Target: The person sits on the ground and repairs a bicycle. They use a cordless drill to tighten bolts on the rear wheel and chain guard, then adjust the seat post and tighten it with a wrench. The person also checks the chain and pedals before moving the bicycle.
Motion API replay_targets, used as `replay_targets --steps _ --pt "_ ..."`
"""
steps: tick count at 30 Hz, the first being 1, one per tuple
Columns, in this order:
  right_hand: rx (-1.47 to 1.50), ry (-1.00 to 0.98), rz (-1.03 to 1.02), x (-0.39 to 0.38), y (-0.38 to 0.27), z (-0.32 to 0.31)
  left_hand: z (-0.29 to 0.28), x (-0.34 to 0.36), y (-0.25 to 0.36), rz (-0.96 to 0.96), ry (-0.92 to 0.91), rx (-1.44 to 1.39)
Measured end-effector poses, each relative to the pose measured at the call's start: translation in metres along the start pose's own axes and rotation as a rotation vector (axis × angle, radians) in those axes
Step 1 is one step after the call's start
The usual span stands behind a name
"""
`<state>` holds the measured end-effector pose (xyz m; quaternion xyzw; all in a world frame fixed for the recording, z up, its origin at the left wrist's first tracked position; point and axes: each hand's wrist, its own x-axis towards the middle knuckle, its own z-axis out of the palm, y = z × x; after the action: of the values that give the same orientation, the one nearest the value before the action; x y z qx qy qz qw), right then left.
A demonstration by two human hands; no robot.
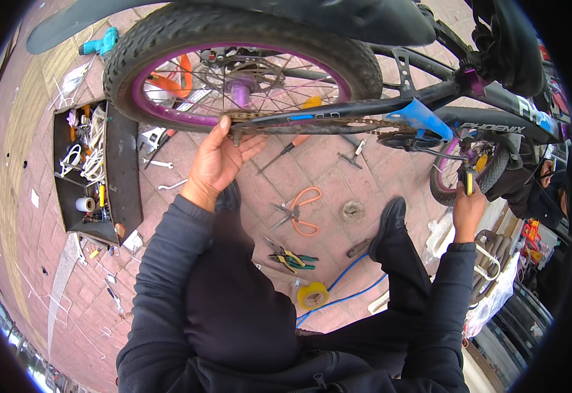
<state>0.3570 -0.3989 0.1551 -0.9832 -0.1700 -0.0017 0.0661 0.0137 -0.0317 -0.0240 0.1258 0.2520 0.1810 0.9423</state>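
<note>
A black bicycle with purple rims stands across the upper view. Its rear wheel (pixel 125 78) has a knobby tyre. My left hand (pixel 217 157) is palm up beside the rear axle, fingers stretched out and thumb tip touching near the chain (pixel 250 120). The chain runs along the frame bar toward the crank, beneath a blue chain guard (pixel 420 119). On the right, my right hand (pixel 469 209) is closed round a pedal (pixel 468 181) with a yellow reflector.
An open toolbox (pixel 63 190) full of tools stands at left, near a teal power drill (pixel 101 43). Orange-handled shears (pixel 296 211), pliers (pixel 289 257), yellow tape (pixel 312 296) and a blue hose (pixel 351 300) lie on the paving. Another person (pixel 541 187) is at far right.
</note>
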Motion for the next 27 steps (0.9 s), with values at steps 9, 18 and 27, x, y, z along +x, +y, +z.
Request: replay_targets --steps 9,18,27 --pt "0.042 -0.058 0.063 -0.002 0.009 0.026 -0.001 0.001 0.001 0.016 -0.004 0.090" --pt "0.106 -0.207 0.208 -0.004 0.041 0.085 0.003 -0.006 0.007 0.045 0.080 0.229" --pt "0.153 -0.240 0.059 -0.023 0.034 0.121 0.006 -0.007 0.009 -0.007 0.029 0.166"
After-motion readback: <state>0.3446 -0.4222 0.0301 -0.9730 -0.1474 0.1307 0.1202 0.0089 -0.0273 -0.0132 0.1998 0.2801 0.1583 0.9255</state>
